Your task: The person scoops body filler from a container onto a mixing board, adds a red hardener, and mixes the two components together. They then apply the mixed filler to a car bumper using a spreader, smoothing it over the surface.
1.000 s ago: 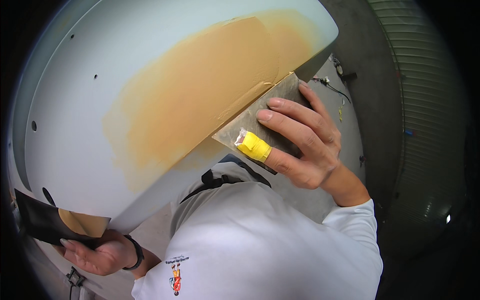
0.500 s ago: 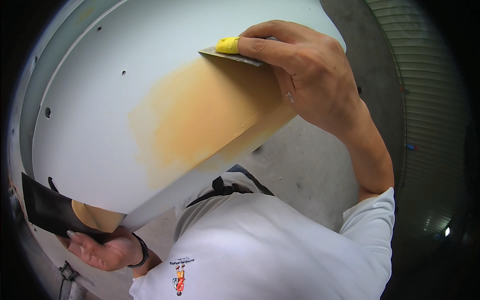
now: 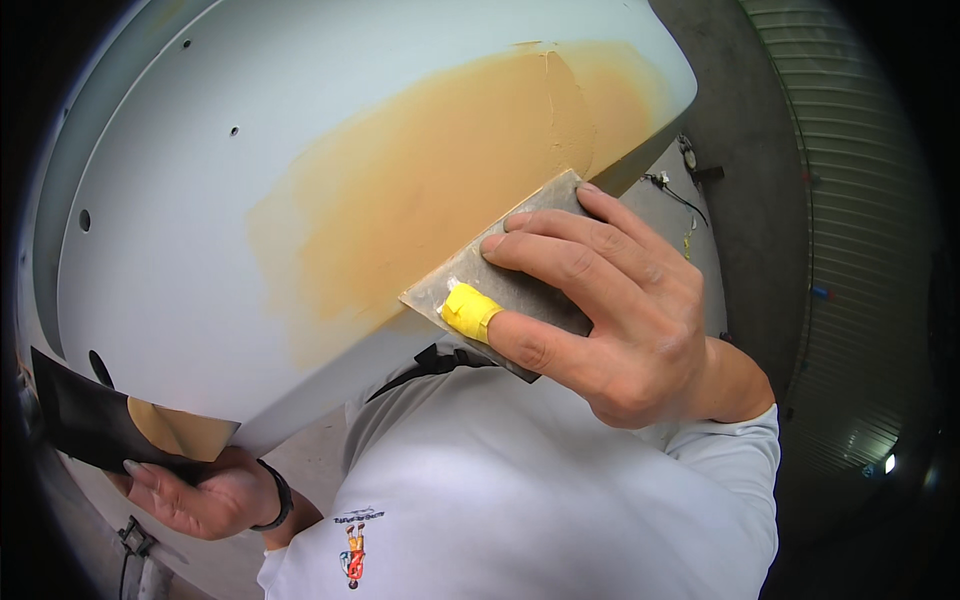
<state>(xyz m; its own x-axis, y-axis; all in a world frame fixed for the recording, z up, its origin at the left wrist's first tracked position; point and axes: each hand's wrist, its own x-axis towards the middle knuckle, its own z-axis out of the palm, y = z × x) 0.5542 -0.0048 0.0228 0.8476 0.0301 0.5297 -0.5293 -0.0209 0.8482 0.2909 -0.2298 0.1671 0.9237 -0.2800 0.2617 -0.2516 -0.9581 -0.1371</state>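
A large pale grey curved panel [image 3: 200,200] fills the upper left, with a broad yellow-tan patch of filler [image 3: 450,190] spread over it. My right hand [image 3: 620,320] presses a flat metal spreader blade [image 3: 500,275] against the panel's lower edge, at the bottom of the filler patch. Yellow tape [image 3: 468,310] is wrapped on the thumb of that hand. My left hand [image 3: 205,495], with a dark wristband, holds a dark board [image 3: 85,420] from below at the lower left. A dab of tan filler [image 3: 180,432] lies on that board.
My white long-sleeved shirt [image 3: 520,500] fills the lower middle. A grey concrete floor [image 3: 740,180] with some wires lies beyond the panel's right edge. A ribbed metal shutter [image 3: 850,250] curves down the right side.
My right hand has drawn the spreader from the top of the filler patch down to the panel's lower edge. The left hand and board have barely moved.
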